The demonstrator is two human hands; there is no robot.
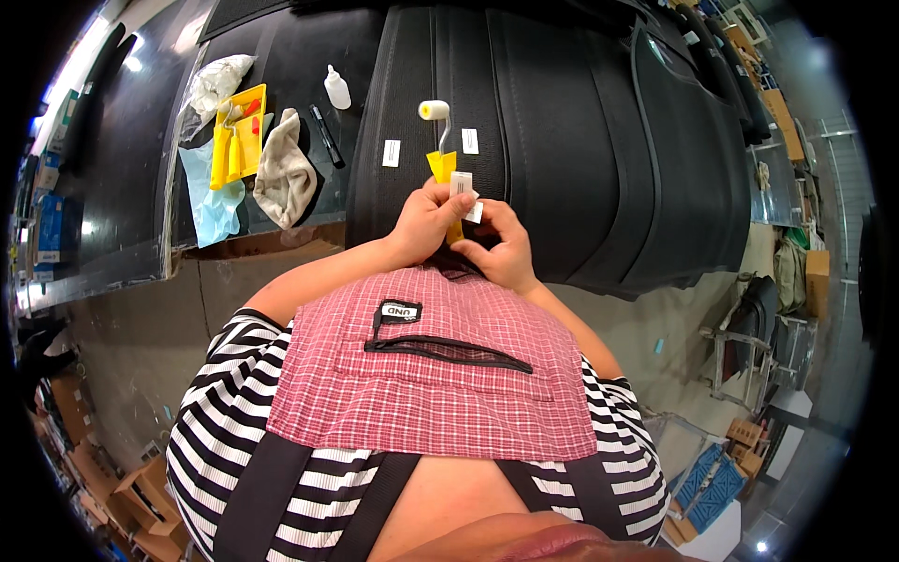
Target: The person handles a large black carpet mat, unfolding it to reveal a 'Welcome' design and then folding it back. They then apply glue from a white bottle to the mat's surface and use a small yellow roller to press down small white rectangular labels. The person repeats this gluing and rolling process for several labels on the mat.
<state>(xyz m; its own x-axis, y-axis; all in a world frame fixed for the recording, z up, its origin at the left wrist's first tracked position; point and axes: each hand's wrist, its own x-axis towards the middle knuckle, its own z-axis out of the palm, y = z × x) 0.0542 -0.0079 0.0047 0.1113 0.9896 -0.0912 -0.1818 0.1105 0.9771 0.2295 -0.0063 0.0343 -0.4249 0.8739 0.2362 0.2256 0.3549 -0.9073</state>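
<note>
Together, both hands on yellow-handled roller.

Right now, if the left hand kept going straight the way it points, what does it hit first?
Likely the white label held between both hands; the left hand already grips the yellow roller handle. Beyond lies the black fabric panel. Depth is unclear.

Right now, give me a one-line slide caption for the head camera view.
Left hand grips a yellow-handled mini roller while the right hand holds small white labels over black panels.

Yellow plastic roller handle, foam roller head, matt black ribbed mat, crumpled beige cloth, glossy tabletop
</note>
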